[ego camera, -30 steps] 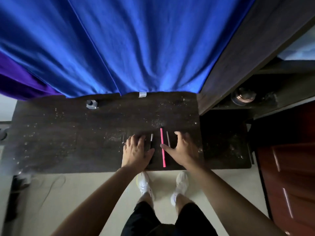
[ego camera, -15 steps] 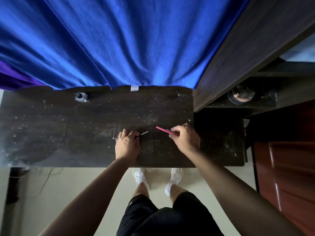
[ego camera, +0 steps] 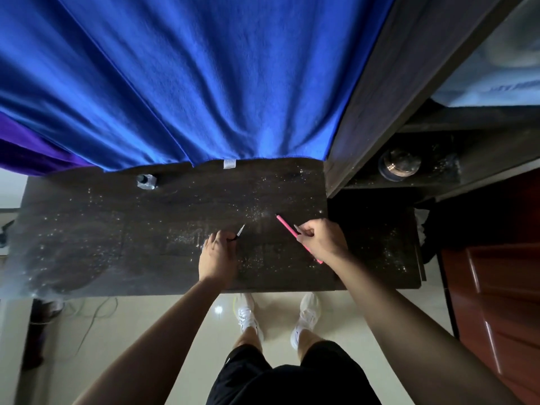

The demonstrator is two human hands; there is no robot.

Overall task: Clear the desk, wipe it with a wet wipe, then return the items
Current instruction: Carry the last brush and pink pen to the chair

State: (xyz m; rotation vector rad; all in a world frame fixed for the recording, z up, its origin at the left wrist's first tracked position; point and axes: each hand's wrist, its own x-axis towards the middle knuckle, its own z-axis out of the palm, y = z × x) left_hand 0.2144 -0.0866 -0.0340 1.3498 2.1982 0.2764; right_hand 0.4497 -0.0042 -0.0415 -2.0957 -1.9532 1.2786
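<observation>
Pink pen (ego camera: pixel 287 229) in curled right hand (ego camera: pixel 321 242)

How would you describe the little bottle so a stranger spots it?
Find the blue curtain draped onto the dark desk. Below its hem, left of the white tag, sits a small clear bottle with a dark cap. It is squat and untouched; the pink pen and dark pen are thin and held.
</observation>
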